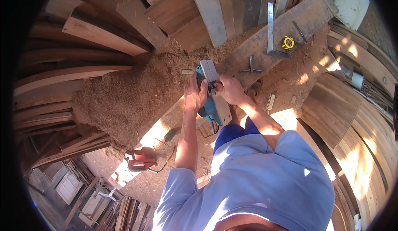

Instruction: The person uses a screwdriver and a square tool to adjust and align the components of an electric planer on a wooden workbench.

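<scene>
A blue electric planer (222,108) lies turned over in front of me, its long metal sole facing up. Along its left side my left hand (194,95) is closed round the body, with the thumb near the cutter slot. My right hand (232,91) is closed at the slot in the middle of the sole, fingertips pressed at the dark cutter part; whether they pinch something small there is hidden. A T-handled wrench (251,65) lies on the plank bench (240,48) just beyond my right hand.
On the bench's far right are a metal try square (270,28), a yellow tape measure (287,43) and a dark thin rod (299,31). Wood shavings (120,106) heap up at left beside stacked boards (103,33). A red power tool (140,160) sits at lower left.
</scene>
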{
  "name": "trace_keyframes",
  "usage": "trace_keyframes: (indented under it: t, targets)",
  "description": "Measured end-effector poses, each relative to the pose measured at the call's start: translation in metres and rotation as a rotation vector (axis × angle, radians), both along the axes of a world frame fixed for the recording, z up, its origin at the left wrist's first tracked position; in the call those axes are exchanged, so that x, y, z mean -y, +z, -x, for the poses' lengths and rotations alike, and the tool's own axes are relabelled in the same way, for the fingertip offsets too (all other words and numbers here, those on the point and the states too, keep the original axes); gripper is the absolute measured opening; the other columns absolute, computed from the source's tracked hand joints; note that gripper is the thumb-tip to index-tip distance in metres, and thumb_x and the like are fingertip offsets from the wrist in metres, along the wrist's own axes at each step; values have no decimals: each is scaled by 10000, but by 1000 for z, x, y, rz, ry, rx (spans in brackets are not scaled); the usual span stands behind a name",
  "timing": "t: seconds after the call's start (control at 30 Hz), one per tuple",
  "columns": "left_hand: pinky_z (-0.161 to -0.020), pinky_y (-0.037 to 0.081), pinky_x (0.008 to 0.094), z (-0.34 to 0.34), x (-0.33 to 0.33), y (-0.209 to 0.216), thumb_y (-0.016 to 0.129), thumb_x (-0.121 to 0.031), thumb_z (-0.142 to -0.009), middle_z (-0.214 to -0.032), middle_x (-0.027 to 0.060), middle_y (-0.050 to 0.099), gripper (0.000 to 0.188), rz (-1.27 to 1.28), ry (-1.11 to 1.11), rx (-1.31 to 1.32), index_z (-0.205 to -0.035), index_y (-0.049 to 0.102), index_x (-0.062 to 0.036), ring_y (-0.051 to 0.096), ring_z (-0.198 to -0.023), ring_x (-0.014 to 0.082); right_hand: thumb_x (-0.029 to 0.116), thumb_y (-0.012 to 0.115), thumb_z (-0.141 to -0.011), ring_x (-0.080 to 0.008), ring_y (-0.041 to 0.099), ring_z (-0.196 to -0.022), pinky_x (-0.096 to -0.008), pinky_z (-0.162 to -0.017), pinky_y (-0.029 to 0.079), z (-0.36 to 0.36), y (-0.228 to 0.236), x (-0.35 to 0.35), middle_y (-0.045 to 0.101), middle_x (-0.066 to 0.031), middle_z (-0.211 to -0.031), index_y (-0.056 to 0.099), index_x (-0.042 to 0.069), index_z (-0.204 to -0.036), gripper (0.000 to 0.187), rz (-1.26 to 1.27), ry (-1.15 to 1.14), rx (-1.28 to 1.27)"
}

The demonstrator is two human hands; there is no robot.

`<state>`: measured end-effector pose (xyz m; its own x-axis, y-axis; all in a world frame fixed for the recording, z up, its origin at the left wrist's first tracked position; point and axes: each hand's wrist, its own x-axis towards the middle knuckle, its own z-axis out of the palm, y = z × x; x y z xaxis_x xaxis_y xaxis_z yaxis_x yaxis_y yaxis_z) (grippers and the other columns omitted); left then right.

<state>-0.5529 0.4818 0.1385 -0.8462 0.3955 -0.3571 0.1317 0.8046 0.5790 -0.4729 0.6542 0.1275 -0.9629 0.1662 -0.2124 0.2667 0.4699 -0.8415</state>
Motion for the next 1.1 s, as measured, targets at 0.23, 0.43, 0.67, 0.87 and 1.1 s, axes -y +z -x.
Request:
trace_keyframes:
  t: [0.23,0.43,0.67,0.87,1.1]
  targets:
    - [-1126,347,528,1,-4,7,449,-546,-1005,-1355,313,565,764,-1,17,37,-1517,377,17,517,-1277,478,67,652,-872,-458,616,-984,-524,-849,497,0,5,-1,665,-233,-954,649,-13,-932,100,8,-41,-18]
    - [-1130,344,530,1,0,2,449,-540,-1007,-1368,309,559,761,-10,-11,-19,-1520,370,17,512,-1289,474,61,655,-868,-448,618,-976,-531,-860,491,-3,5,2,665,-233,-964,643,-10,-948,108,24,-30,-149]
    - [-1138,337,535,-1,1,2,447,-523,-1009,-1366,309,558,747,2,-3,-9,-1519,370,16,510,-1290,473,64,653,-876,-446,615,-971,-530,-854,491,-5,0,4,655,-224,-943,638,-9,-951,105,-24,-36,-133]
    - [-1135,344,533,1,-2,6,453,-527,-1002,-1378,306,550,756,17,4,19,-1524,369,13,501,-1293,486,62,662,-865,-456,618,-961,-540,-839,490,-1,-1,2,660,-231,-934,639,-11,-946,111,-23,-26,-42]
    - [-1123,361,539,0,3,1,443,-540,-996,-1380,309,551,763,-1,23,7,-1525,374,6,494,-1292,500,81,667,-871,-453,626,-968,-526,-853,500,0,5,-1,671,-230,-948,655,-15,-976,142,18,8,-16]
